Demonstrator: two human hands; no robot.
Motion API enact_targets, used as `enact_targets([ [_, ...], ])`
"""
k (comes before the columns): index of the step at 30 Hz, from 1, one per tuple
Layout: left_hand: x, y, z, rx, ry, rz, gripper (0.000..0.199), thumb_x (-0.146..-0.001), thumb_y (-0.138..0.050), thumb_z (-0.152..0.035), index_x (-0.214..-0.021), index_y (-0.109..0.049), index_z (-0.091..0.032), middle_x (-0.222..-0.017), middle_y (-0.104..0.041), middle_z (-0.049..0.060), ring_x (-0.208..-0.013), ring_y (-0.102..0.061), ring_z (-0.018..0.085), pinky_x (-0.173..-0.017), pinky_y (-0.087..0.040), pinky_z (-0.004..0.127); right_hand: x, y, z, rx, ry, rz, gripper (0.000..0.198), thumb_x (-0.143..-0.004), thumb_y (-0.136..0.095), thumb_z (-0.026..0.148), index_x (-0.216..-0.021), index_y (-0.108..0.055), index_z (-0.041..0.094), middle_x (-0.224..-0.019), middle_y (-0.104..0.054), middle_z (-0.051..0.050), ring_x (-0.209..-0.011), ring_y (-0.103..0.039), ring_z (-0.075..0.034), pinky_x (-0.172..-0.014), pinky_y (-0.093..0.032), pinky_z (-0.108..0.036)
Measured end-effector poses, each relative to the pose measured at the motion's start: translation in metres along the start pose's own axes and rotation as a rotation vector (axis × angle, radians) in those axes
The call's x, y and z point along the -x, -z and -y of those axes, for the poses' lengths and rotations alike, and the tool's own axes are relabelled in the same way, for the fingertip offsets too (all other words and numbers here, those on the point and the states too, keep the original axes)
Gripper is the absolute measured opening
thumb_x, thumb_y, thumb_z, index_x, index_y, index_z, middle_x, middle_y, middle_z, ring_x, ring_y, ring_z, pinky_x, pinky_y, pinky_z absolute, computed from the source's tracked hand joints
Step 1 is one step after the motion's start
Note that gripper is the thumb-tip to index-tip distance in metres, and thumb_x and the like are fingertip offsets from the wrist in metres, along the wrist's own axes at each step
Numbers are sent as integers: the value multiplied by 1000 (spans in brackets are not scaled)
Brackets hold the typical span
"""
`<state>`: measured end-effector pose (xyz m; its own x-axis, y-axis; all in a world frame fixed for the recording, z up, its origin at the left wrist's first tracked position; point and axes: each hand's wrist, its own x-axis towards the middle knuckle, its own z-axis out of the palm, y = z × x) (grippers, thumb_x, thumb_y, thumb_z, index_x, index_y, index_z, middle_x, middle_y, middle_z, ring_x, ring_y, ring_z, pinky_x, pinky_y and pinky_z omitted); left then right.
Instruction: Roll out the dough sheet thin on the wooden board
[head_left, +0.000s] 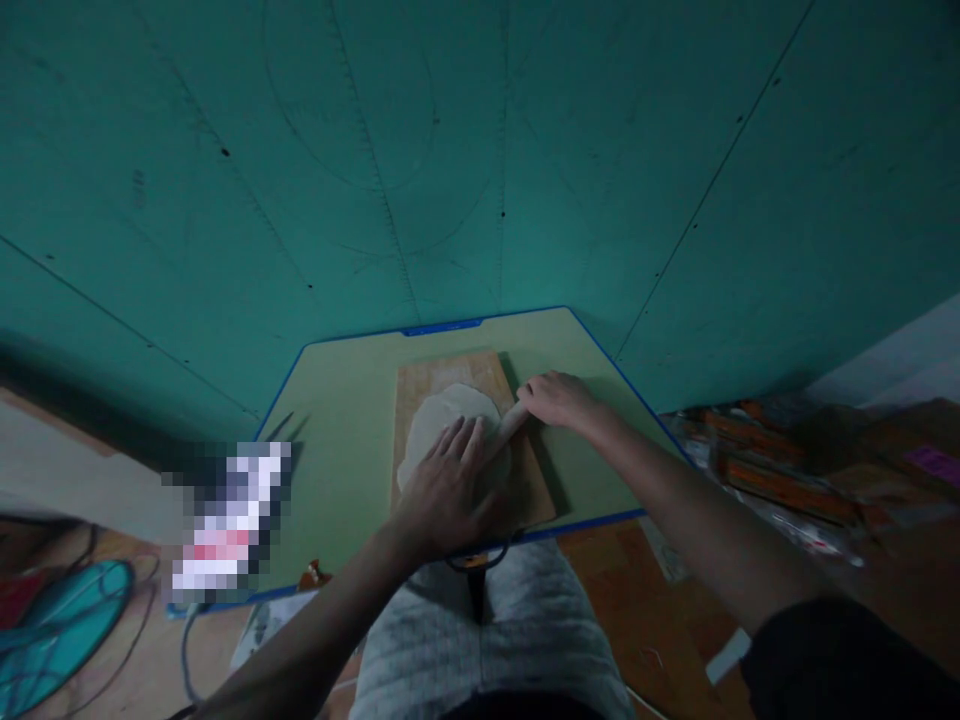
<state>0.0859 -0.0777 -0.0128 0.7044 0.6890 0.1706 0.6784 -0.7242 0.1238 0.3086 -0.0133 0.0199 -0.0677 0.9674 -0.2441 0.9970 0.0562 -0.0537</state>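
Note:
A flat, pale round of dough (431,425) lies on a wooden board (442,372). My left hand (446,490) rests on the dough, its fingers stretched out over the surface and its thumb blurred near the board's lower part. Wrapped round the upper end of a thin wooden rolling pin (511,420) is my right hand (553,398), just past the board's right edge. The pin slants down and left across the dough's right side. Its lower end is hidden near my left hand.
The board sits on a pale green table (341,430) with blue edging, against a green wall (465,180). A pixelated object (229,525) stands at the table's left. A teal round thing (67,620) with cables lies at lower left. Plastic-wrapped items (772,480) are at right.

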Motion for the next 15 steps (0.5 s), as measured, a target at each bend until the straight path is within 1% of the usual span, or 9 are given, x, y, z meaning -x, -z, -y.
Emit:
enact_targets([
  [3,0,1,-12,-78,21,-35,75,-92,-45,-49,-147,-31,-1,-151,-39,27,-144,-30,38,-115,-32,53,4,-2,-3,-13,-18,-24,46,-99,-27,32,-114,-68,17,-121,-68,-17,-111,-64,-28,-87,-47,-37],
  [7,3,-1,-37,-165,24,-81,77,-91,-46,-54,-144,-37,2,-149,-42,28,-142,-33,41,-115,-32,54,17,-6,-13,-58,-81,-53,43,-98,-27,35,-116,-63,20,-113,-71,-14,-100,-67,-27,-76,-46,-34],
  [10,5,-5,-59,-189,54,-92,80,-92,-43,-58,-143,-39,3,-148,-42,29,-142,-35,40,-115,-31,52,29,-9,-23,-66,-84,-36,41,-98,-27,32,-115,-62,21,-112,-72,-13,-98,-67,-27,-73,-43,-32],
  [15,6,-17,-90,-214,163,-108,94,-86,-48,-69,-145,-38,4,-150,-38,31,-139,-37,43,-114,-31,52,48,-14,-35,-53,-122,11,39,-99,-25,29,-115,-60,20,-110,-72,-12,-95,-67,-24,-69,-39,-29],
])
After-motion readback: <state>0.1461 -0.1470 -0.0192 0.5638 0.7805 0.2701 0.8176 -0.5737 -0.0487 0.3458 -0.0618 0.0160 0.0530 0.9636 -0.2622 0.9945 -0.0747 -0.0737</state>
